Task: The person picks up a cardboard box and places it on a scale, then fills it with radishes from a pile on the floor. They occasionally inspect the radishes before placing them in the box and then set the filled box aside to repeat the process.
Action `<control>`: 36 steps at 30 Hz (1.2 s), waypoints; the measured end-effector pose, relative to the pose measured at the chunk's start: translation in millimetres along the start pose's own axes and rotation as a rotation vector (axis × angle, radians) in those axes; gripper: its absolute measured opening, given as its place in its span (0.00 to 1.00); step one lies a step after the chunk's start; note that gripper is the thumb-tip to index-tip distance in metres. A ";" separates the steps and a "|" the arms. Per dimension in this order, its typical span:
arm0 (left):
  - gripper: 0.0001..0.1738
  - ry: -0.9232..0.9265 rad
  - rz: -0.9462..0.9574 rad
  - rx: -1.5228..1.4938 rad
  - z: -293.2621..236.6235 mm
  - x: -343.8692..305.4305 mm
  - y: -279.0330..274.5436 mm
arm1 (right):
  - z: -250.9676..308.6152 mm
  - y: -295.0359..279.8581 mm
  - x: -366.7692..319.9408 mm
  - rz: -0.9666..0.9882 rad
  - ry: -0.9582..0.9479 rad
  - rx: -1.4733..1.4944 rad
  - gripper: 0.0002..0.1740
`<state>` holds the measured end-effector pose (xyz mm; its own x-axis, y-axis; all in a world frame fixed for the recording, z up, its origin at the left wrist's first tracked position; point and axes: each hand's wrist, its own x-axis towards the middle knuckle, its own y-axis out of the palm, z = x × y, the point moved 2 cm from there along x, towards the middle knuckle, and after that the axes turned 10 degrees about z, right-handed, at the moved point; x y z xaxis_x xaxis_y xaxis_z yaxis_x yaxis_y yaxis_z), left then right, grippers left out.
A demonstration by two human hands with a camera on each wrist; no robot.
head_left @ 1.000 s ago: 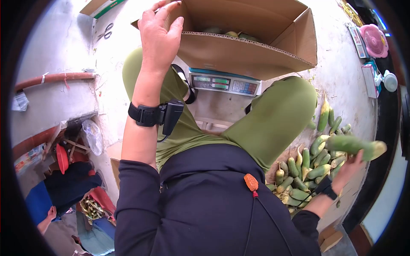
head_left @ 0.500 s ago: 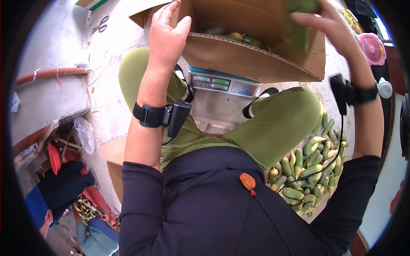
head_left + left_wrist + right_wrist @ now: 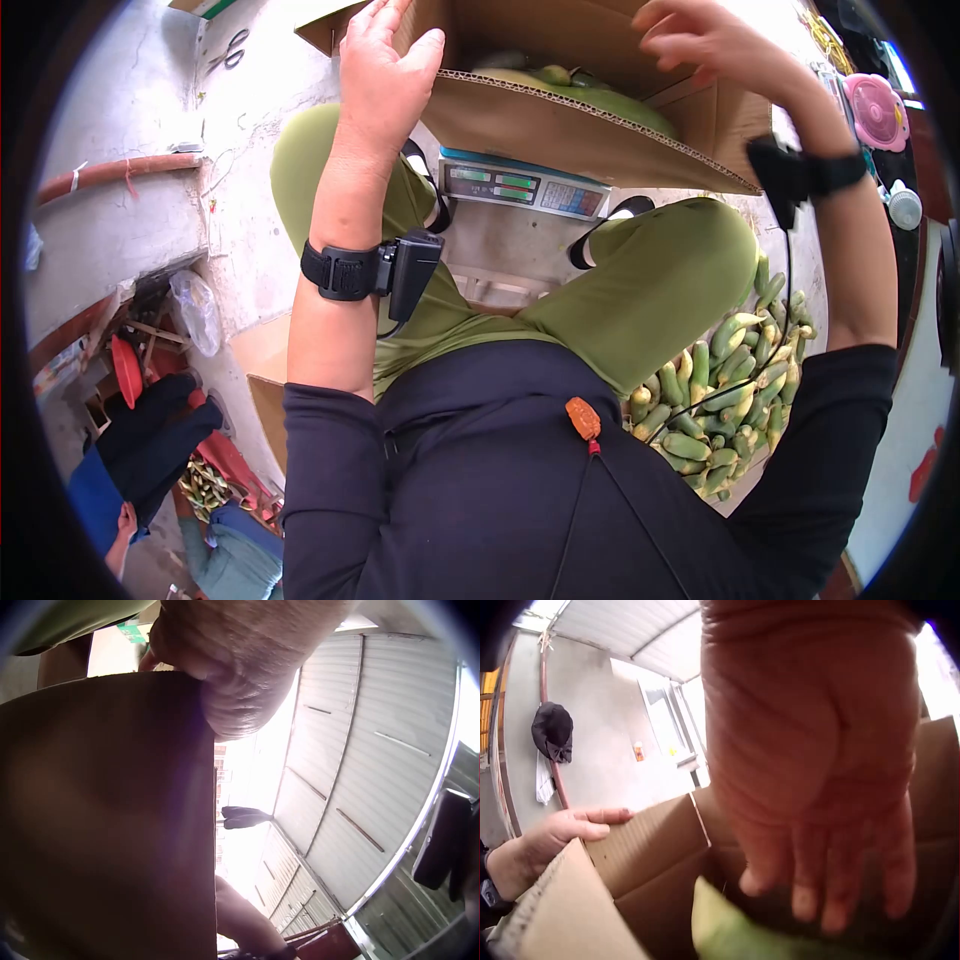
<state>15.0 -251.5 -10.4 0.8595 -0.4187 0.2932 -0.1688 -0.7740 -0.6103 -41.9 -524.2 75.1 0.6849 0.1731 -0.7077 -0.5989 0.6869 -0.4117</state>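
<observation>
A cardboard box (image 3: 590, 135) stands in front of me, with several green radishes (image 3: 555, 75) lying inside. One long green radish (image 3: 630, 108) lies along its near wall; its pale tip (image 3: 705, 915) shows large in the right wrist view. My right hand (image 3: 705, 45) is over the box's right side, fingers spread loosely and apart from that radish, holding nothing. At the left near corner, my left hand (image 3: 388, 85) rests on the cardboard edge, fingers straight and thumb held out. In the right wrist view, the left hand (image 3: 551, 844) touches the flap.
Under the box is a digital scale (image 3: 525, 185). A heap of green radishes (image 3: 720, 400) lies on the floor right of my knee. Scissors (image 3: 235, 48) lie at the upper left, a pink fan (image 3: 875, 110) stands at the right. Another person's hand (image 3: 127, 520) shows at the lower left.
My right hand took a green radish from the heap, brought it up over the box and let it go inside. The left hand has stayed at the box's corner.
</observation>
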 end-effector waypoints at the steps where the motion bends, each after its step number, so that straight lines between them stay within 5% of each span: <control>1: 0.26 0.001 0.003 0.002 -2.3 0.1 -0.8 | 1.5 0.7 -27.1 -0.183 -0.033 0.132 0.27; 2: 0.25 -0.047 0.008 -0.085 -3.0 -0.3 -1.3 | -44.0 -16.1 -36.1 -0.349 -0.283 -0.030 0.20; 3: 0.25 -0.095 0.012 -0.171 -3.4 -2.1 -0.5 | -63.1 -22.8 -63.8 -0.455 -0.289 -0.002 0.22; 6: 0.24 -0.018 0.022 -0.073 -2.1 -1.0 -0.2 | -150.4 -0.6 -138.0 -0.874 -0.187 0.332 0.20; 8: 0.24 -0.060 0.024 -0.141 -1.1 -2.1 1.9 | -237.5 48.5 -168.5 -1.051 0.079 0.453 0.21; 11: 0.25 -0.063 0.023 -0.102 -5.9 -4.0 1.9 | -467.8 182.2 -209.2 -0.979 0.504 0.346 0.20; 12: 0.25 -0.093 0.032 -0.138 -7.1 -4.4 2.3 | -494.5 246.1 -221.7 -0.999 0.618 0.176 0.20; 13: 0.25 -0.122 0.039 -0.172 -8.6 -4.2 2.0 | -569.0 323.6 -242.9 -0.962 0.644 0.345 0.21; 14: 0.26 -0.149 0.062 -0.158 -10.8 -4.3 1.6 | -540.4 376.0 -249.5 -1.040 0.760 0.395 0.23; 16: 0.26 -0.158 0.065 -0.194 -5.2 -3.8 2.8 | -521.3 460.6 -272.6 -0.698 1.369 0.218 0.33; 18: 0.26 -0.203 0.086 -0.298 -4.3 -3.2 3.2 | -501.5 526.0 -289.8 -0.529 1.575 0.200 0.39; 19: 0.26 -0.198 0.095 -0.287 -4.7 -2.9 3.1 | -494.3 544.0 -300.7 -0.472 1.457 0.424 0.42; 20: 0.26 -0.172 0.089 -0.280 -3.9 -2.8 3.7 | -505.8 573.7 -307.4 -0.312 1.667 0.461 0.47; 21: 0.26 -0.145 0.084 -0.277 -0.7 -1.3 4.4 | -512.5 605.2 -315.8 -0.490 1.648 0.445 0.51; 27: 0.28 -0.173 0.081 -0.385 7.1 5.3 5.1 | -476.8 582.9 -311.9 -0.587 1.760 0.688 0.59; 30: 0.29 -0.166 0.088 -0.385 10.8 7.2 4.2 | -502.6 585.7 -313.5 -1.088 1.635 1.032 0.62; 31: 0.29 -0.164 0.088 -0.414 9.9 6.7 4.7 | -546.6 614.7 -326.1 -1.180 1.591 1.117 0.59; 33: 0.29 -0.161 0.084 -0.378 9.4 6.6 3.7 | -574.8 619.2 -334.9 -1.017 1.499 1.468 0.46; 34: 0.29 -0.161 0.087 -0.341 7.9 6.3 3.5 | -650.6 671.0 -349.6 -0.810 1.215 1.738 0.31; 35: 0.29 -0.163 0.088 -0.340 8.1 6.0 3.2 | -638.6 662.1 -342.2 -0.882 1.191 1.980 0.25; 36: 0.29 -0.176 0.089 -0.375 7.3 5.4 3.3 | -619.5 646.1 -333.4 -0.872 1.258 1.785 0.24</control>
<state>22.6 -252.9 -16.1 0.8973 -0.4295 0.1014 -0.3822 -0.8712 -0.3081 -914.2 -575.4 -310.6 -0.4230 -0.2641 -0.8668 0.8672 0.1593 -0.4718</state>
